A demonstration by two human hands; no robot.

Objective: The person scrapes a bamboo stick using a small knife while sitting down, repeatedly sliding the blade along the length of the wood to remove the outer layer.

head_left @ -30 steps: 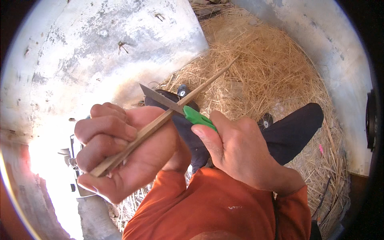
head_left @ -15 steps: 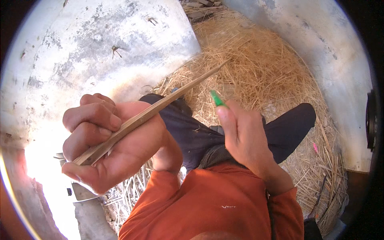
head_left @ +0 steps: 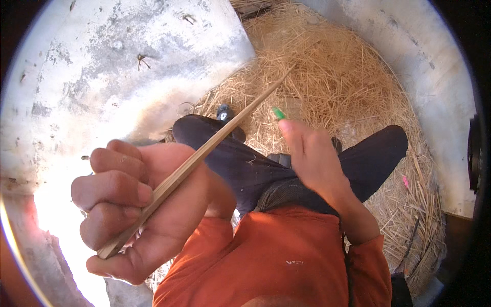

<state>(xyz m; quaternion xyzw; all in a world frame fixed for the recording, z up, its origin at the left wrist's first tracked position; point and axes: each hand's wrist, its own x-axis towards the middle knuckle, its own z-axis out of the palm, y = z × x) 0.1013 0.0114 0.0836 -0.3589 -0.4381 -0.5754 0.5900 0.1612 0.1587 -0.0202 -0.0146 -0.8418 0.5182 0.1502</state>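
A long, tapering strip of split wood [head_left: 225,134] runs slantwise from lower left to upper right, its thin tip over the straw. My left hand [head_left: 171,217] is closed on the thick lower end, with the fingers curled over it and the palm turned up. My right hand [head_left: 318,159] is closed on a small tool with a green handle [head_left: 277,113]. Only the handle's end sticks out above the thumb, so the rest of the tool is hidden. The green end stays apart from the wood strip, to its right.
My dark-trousered legs [head_left: 376,161] are folded wide below the hands. Straw-like shavings [head_left: 348,66] cover the floor ahead and to the right. A pale, stained wall or slab [head_left: 169,30] stands at far left, another curved wall [head_left: 434,61] at right. A pink scrap [head_left: 405,181] lies in the straw.
My left hand has come lower in the picture, and the wood strip tilts more steeply. My right hand has shifted slightly up and right, still gripping the green handle.
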